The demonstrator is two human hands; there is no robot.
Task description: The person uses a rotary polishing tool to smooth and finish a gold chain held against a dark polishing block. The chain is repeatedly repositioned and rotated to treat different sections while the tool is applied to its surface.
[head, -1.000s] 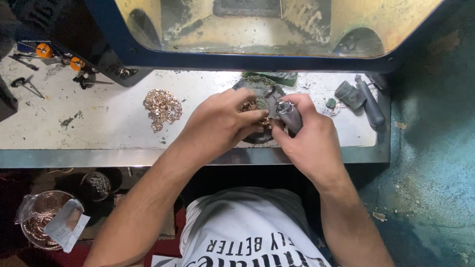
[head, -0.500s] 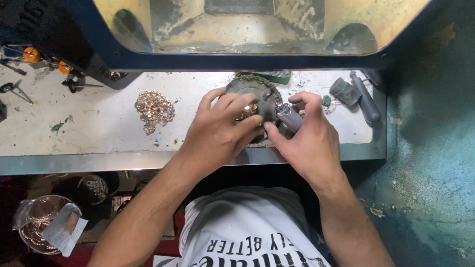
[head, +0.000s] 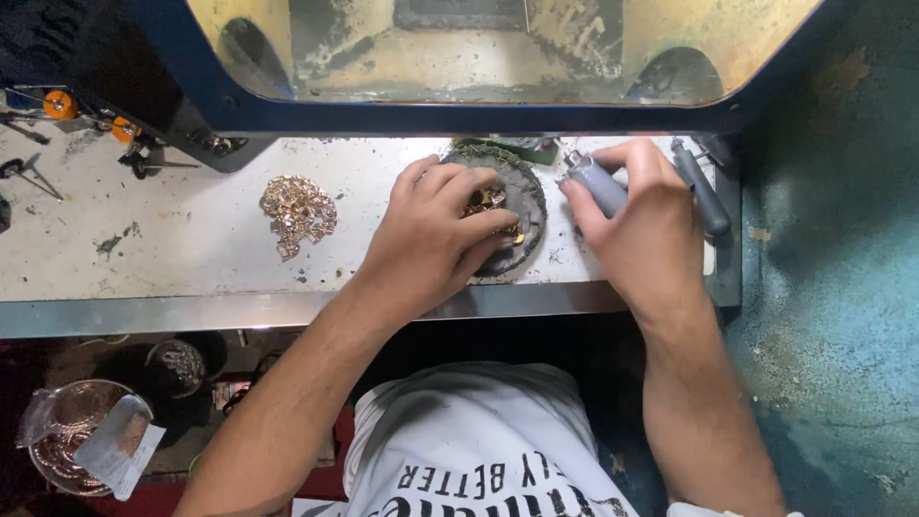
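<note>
The right hand, clenched around a grey cylindrical hand tool, has been drawn rightwards off the round dark pad, where small gold-coloured metal pieces are pinched by the left hand.

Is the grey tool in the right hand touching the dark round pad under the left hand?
Apart. The head view shows bare white bench between the grey tool and the dark round pad.

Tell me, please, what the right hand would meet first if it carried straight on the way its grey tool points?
Probably the dark round pad: the right hand aims the grey tool up-left toward its upper rim. Depth is unclear; it might pass above.
</note>
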